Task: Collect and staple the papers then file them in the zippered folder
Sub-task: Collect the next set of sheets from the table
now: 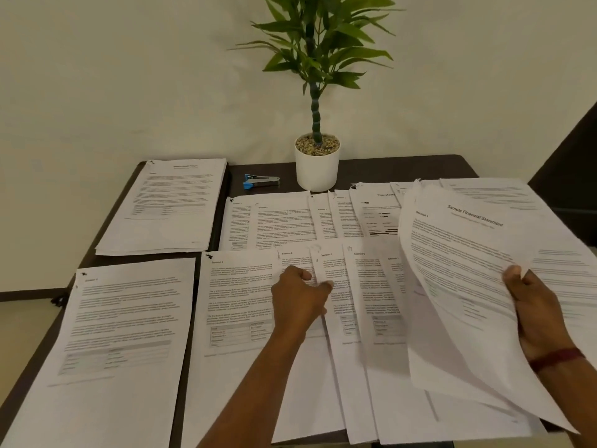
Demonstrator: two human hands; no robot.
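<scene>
Head view recorded a dark table (403,168) largely covered with printed papers. A blue stapler (261,181) lay at the far side, just left of a white potted plant (316,169) that stood against the far edge. A far-left set (168,208) and a near-left set (113,334) lay flat and apart from each other, each with a dark mark at its top-left corner. Right of these, a far row (284,221) and a near row (365,318) of overlapping sheets were fanned across the table.

Hands were well apart. The left hand (298,299) rested on the near row, its thumb and curled fingers pinching the edge of one sheet (329,263). The right hand (536,308), with a red band (555,358) at the wrist, gripped a bundle (468,270) headed "Sample Financial Statement", raised and tilted over the right end of both rows and hiding the papers beneath it.

Bare table showed only in narrow strips between the left sets and the rows, and around the stapler and pot. Sheets of the near row overhung the near edge.

A plain pale wall (129,76) stood behind the table. A dark shape (575,156) at far right could not be identified.
</scene>
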